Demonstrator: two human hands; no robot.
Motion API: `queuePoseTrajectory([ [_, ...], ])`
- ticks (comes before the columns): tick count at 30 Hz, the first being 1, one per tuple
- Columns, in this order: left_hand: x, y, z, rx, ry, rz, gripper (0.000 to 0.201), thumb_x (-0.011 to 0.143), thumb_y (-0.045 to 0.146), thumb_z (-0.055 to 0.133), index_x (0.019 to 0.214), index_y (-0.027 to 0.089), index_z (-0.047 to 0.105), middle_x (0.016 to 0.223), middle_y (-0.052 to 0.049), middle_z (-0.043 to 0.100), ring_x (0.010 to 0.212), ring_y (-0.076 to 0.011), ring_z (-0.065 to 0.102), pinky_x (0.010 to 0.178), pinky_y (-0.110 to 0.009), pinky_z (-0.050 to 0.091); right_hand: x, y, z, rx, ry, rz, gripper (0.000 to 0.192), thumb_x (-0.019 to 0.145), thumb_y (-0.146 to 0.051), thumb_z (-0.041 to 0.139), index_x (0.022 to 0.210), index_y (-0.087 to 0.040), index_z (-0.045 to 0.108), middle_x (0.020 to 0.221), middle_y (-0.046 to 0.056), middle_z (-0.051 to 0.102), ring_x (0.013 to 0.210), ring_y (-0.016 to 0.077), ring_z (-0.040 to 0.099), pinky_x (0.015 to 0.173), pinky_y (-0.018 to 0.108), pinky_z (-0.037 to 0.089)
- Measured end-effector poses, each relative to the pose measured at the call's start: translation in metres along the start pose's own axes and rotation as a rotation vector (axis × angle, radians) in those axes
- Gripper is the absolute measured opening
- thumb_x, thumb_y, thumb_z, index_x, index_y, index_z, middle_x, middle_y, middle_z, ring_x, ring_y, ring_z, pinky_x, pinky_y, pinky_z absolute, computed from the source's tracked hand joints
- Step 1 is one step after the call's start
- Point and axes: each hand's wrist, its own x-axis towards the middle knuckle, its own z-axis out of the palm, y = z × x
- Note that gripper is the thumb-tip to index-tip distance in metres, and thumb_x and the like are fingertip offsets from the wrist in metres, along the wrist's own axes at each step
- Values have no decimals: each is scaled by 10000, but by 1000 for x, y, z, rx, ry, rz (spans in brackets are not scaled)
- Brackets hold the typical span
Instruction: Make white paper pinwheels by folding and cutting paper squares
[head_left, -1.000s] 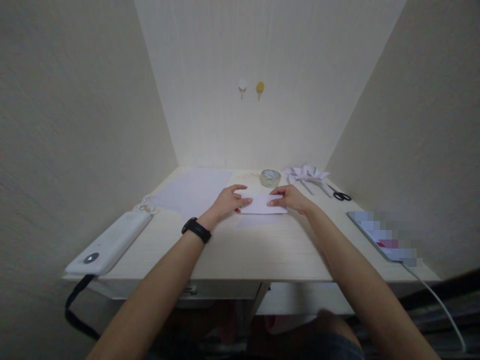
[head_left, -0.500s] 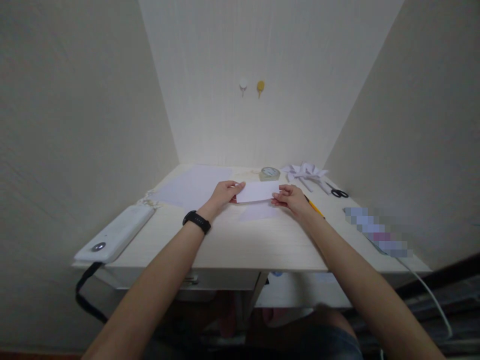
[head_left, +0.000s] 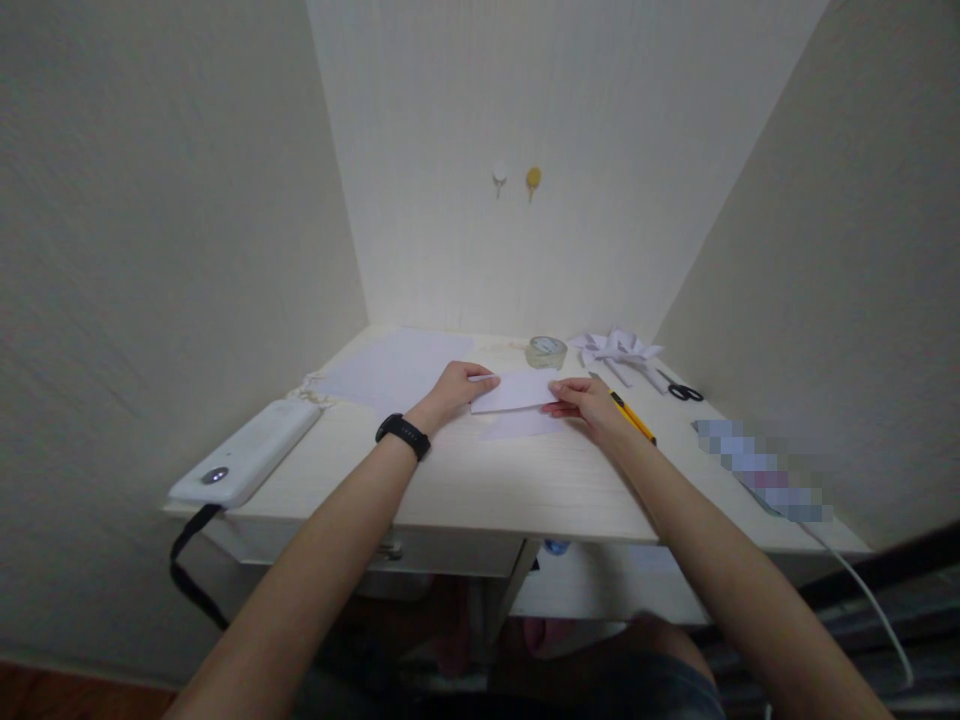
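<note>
A small white piece of paper (head_left: pixel 514 391) is held between my two hands, raised a little off the desk. My left hand (head_left: pixel 459 388), with a black watch at the wrist, pinches its left end, thumb on top. At the right end my right hand (head_left: pixel 583 402) grips the paper with the thumb above and the fingers beneath. Below it another white paper piece (head_left: pixel 517 426) lies flat on the desk. Close to my right hand lies a yellow utility knife (head_left: pixel 636 420), partly hidden by that hand.
Larger white sheets (head_left: pixel 390 365) lie at the back left of the desk (head_left: pixel 487 490). A tape roll (head_left: pixel 547 351), a folded paper pinwheel shape (head_left: pixel 616 348) and black-handled scissors (head_left: pixel 684 391) are at the back right. A white device (head_left: pixel 247 455) with a strap sits on the left.
The paper between my hands has tilted, its face now lying flatter toward the desk. My fingers have shifted slightly on its ends. The whole view has moved a little.
</note>
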Motion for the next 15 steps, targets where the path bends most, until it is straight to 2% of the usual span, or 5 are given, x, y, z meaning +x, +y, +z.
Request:
queuePoseTrajectory([
  [8, -1, 2, 4, 19, -24, 33, 206, 756, 299, 722, 846, 114, 732, 763, -59, 697, 697, -156, 595, 654, -268, 455, 1, 0, 0, 1, 20, -48, 210, 661, -233, 840, 764, -130, 688, 736, 40, 695, 523, 136, 677, 522, 218, 577],
  [10, -1, 2, 7, -9, -20, 14, 324, 771, 322, 728, 1015, 110, 706, 780, -63, 689, 668, -148, 597, 640, -270, 462, 3, 1, -1, 12, 53, -58, 192, 678, -229, 821, 771, -140, 680, 743, 37, 699, 509, 132, 669, 504, 219, 573],
  [12, -1, 1, 10, -34, 25, -42, 511, 779, 364, 734, 1209, 117, 608, 831, -73, 684, 641, -140, 605, 619, -272, 470, 5, 1, -3, 49, 123, -59, 160, 703, -210, 795, 781, -153, 668, 736, 30, 702, 511, 130, 667, 500, 215, 575],
  [14, -2, -1, 14, 53, 101, -48, 634, 746, 400, 767, 1277, 143, 536, 918, -88, 685, 668, -148, 624, 641, -285, 484, 8, 0, -7, 113, 229, -48, 125, 734, -177, 761, 783, -167, 646, 701, 14, 691, 523, 125, 670, 500, 201, 574],
  [15, -4, -2, 17, 144, 118, -8, 638, 721, 411, 785, 1256, 158, 546, 953, -91, 688, 703, -160, 636, 673, -298, 492, 9, -2, -9, 147, 281, -38, 117, 748, -163, 744, 782, -174, 632, 684, 5, 684, 530, 122, 672, 499, 193, 573],
])
